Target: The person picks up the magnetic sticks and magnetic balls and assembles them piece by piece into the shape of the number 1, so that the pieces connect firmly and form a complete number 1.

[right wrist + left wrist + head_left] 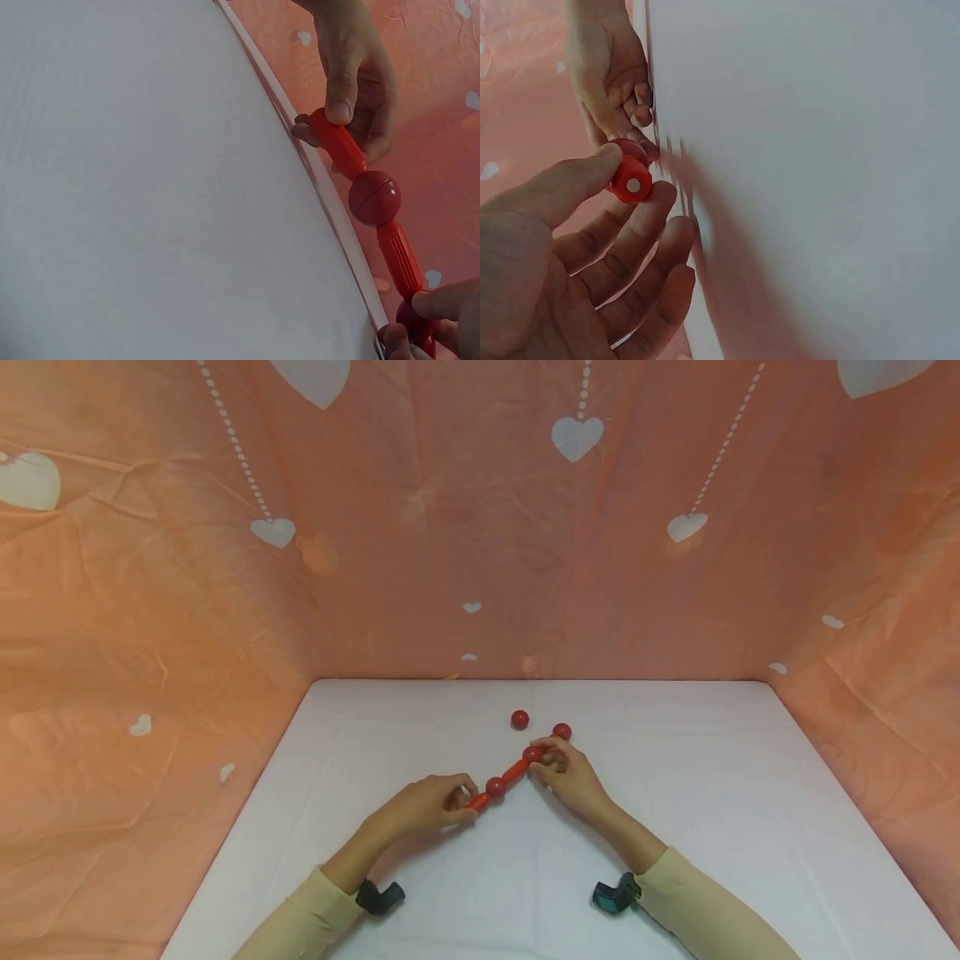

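Apparently the step is steadying the chain (514, 772) — left hand (429, 803) clamping fingers on an end stick (480, 802), right hand (573, 778) on a ball (532, 755) — needing even support next.

We've got a straight, plastic-looking red ball-and-rod chain (514, 772), rods ridged, slanting toward the far edge of the white desk (697, 793).

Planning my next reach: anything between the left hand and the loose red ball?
Nothing visible does. In the head view, the red chain that the left hand pinches runs right of the direct line to the loose red ball.
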A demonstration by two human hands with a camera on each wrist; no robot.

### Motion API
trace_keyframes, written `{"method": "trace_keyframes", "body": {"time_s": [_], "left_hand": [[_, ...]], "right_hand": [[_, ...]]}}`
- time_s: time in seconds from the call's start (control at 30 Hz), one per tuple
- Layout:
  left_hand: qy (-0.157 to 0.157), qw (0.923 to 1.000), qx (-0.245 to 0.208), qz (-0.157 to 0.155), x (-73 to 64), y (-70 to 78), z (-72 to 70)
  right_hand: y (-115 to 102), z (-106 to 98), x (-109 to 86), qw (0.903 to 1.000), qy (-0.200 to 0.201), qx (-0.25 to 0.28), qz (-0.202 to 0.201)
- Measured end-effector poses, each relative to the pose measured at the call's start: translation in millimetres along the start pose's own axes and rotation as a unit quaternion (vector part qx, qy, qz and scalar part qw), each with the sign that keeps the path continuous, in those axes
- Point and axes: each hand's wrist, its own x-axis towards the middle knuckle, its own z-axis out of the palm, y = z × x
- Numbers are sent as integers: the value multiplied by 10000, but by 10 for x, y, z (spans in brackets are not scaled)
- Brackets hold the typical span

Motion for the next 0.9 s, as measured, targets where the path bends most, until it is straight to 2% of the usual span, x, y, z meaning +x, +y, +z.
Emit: {"method": "trace_keyframes", "body": {"time_s": [0.33,0.57,0.9], "left_hand": [[42,10000,-40,-48,-1,1,16],[107,9999,20,96,-11,16,-8],[110,9999,47,-7,43,46,-44]], "right_hand": [[-5,9,-14,10000,21,-21,12],[1,4,-20,10000,17,24,-62],[-2,6,-18,10000,22,-36,-66]]}}
